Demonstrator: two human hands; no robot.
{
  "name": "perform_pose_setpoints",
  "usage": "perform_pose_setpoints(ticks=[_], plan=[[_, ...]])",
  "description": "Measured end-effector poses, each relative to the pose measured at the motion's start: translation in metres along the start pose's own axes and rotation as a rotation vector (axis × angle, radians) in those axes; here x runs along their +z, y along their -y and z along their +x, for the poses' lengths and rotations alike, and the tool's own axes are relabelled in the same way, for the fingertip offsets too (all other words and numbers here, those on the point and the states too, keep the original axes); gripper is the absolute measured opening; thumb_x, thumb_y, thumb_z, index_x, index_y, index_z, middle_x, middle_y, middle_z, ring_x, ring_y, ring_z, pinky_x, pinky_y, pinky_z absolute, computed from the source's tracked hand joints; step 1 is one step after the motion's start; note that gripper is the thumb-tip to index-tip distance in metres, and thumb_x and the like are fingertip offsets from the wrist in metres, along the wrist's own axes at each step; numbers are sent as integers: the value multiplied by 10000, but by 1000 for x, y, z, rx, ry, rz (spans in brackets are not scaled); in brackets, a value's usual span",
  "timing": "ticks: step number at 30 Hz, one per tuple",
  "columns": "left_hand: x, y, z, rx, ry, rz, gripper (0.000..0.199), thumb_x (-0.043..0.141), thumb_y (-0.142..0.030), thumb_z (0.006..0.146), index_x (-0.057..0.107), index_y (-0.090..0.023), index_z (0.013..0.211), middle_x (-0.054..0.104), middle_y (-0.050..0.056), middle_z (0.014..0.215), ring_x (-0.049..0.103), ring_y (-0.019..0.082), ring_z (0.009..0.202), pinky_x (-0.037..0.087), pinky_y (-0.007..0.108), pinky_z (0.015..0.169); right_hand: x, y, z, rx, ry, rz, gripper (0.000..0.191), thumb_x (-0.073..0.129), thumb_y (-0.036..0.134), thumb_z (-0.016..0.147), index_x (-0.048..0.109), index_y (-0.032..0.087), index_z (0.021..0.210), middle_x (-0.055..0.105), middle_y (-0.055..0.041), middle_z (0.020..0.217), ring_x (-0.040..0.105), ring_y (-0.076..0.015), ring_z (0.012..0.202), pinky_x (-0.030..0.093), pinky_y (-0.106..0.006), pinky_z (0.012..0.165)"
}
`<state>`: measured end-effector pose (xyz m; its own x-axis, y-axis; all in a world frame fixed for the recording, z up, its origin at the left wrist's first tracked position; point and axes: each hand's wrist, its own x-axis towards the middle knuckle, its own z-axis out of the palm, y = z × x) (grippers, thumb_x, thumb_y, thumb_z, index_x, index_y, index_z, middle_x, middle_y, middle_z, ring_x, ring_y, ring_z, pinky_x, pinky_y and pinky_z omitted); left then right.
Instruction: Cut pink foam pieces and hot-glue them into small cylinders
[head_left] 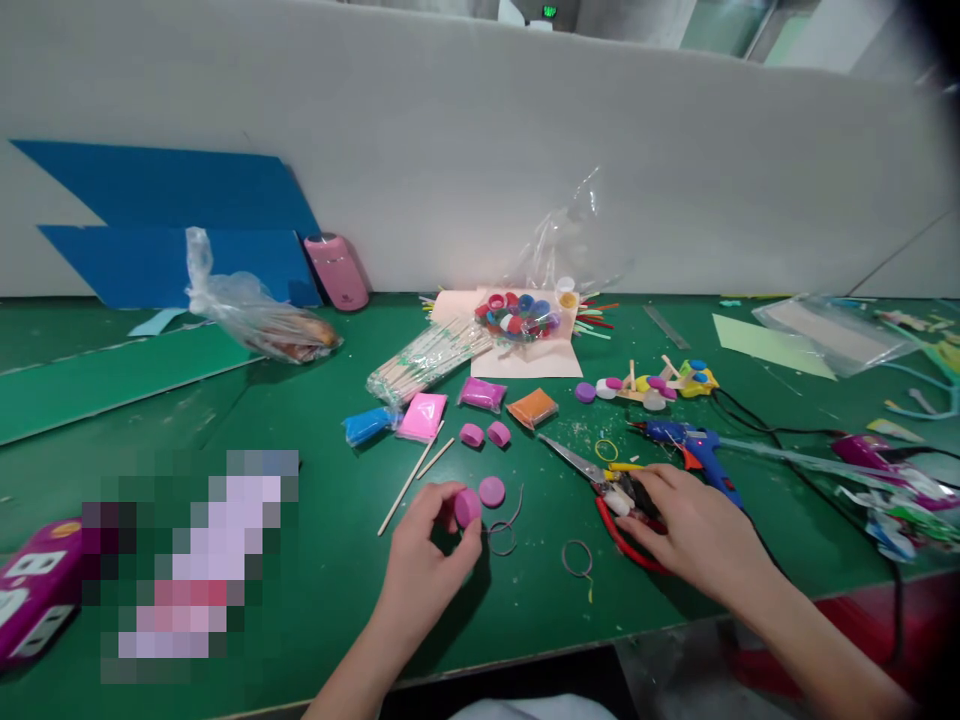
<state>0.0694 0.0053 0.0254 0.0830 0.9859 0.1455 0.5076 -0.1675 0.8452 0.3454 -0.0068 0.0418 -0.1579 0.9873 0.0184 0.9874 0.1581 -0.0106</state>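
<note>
Between its thumb and fingers, my left hand (435, 540) pinches a pink bottle cap (467, 507). Another pink cap (492, 491) lies flat just beside it, with a thin grey wire (504, 537) below. My right hand (686, 520) rests over the red-handled scissors (576, 458), its fingers around a small dark tool (643, 497) whose shape is partly hidden. Two pink caps (472, 435) stand a little farther back, near two wooden sticks (411, 478). A wire ring (577, 558) lies between my hands.
A blue glue gun (694, 447) with a cable lies right of the scissors. Farther back are clay packets (482, 394), bagged sticks (427, 360), coloured caps (517, 315) and small cap models (652, 385). A pink power strip (45, 590) is at left.
</note>
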Motion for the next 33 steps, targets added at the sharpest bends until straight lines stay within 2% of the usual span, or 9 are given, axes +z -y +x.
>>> perform_pose_setpoints(ticks=[4, 7, 9, 11, 16, 21, 28, 31, 33], plan=[[2, -1, 10, 55, -31, 48, 170, 506, -199, 710, 511, -173, 877, 516, 8, 732, 488, 135, 627, 419, 253, 600, 3, 43, -3, -164, -103, 267, 227, 452, 268, 804, 529, 197, 1005, 570, -63, 980, 501, -211, 907, 377, -331, 782], [3, 0, 17, 95, -40, 65, 190, 511, -187, 697, 514, -164, 886, 509, 8, 718, 481, 138, 624, 416, 254, 598, 11, 86, 1, -334, -16, 443, 264, 457, 209, 804, 496, 232, 1064, 533, -42, 1034, 476, -193, 915, 375, -315, 773], [4, 2, 21, 116, -29, 72, 199, 508, -178, 694, 519, -161, 892, 506, 12, 723, 476, 140, 627, 414, 259, 600, 17, 105, 5, -356, -11, 491, 307, 494, 228, 785, 482, 235, 1092, 498, -58, 1075, 443, -216, 952, 373, -331, 765], [5, 4, 22, 127, -9, 79, 194, 505, -169, 689, 528, -166, 882, 504, 13, 722, 472, 141, 626, 411, 264, 595, 23, 111, 10, -340, -23, 507, 235, 480, 198, 792, 522, 230, 1021, 509, -56, 1008, 447, -212, 913, 377, -331, 743], [8, 6, 23, 120, 19, 71, 157, 508, -181, 679, 557, -186, 828, 509, 13, 714, 475, 149, 636, 402, 270, 590, 29, 92, 0, -334, -27, 525, 176, 424, 112, 793, 551, 201, 878, 517, -48, 888, 467, -183, 820, 396, -312, 704], [5, 7, 28, 58, 24, 12, 127, 528, -236, 690, 573, -177, 793, 525, 6, 672, 474, 138, 589, 401, 263, 559, 31, 58, -33, -325, -28, 562, 198, 389, 90, 786, 529, 187, 887, 510, -66, 884, 492, -183, 806, 423, -317, 707], [5, 9, 42, 12, -37, -130, 154, 468, -285, 760, 524, -151, 809, 524, -4, 655, 499, 109, 566, 420, 218, 525, 41, 19, -67, -305, -60, 395, 186, 429, 113, 771, 524, 178, 917, 524, -99, 933, 514, -204, 870, 432, -327, 738], [6, 12, 40, 45, -74, -135, 133, 460, -266, 766, 512, -155, 819, 510, -6, 664, 492, 108, 582, 420, 217, 541, 36, -2, -78, -299, -103, 290, 110, 514, 180, 736, 558, 203, 834, 567, -78, 855, 544, -208, 804, 451, -319, 667], [6, 14, 37, 72, -85, -113, 114, 478, -245, 751, 513, -160, 820, 506, -11, 650, 482, 108, 571, 413, 217, 533, 30, -17, -83, -309, -124, 251, 31, 574, 252, 709, 568, 237, 736, 578, -36, 732, 551, -186, 670, 445, -293, 563]])
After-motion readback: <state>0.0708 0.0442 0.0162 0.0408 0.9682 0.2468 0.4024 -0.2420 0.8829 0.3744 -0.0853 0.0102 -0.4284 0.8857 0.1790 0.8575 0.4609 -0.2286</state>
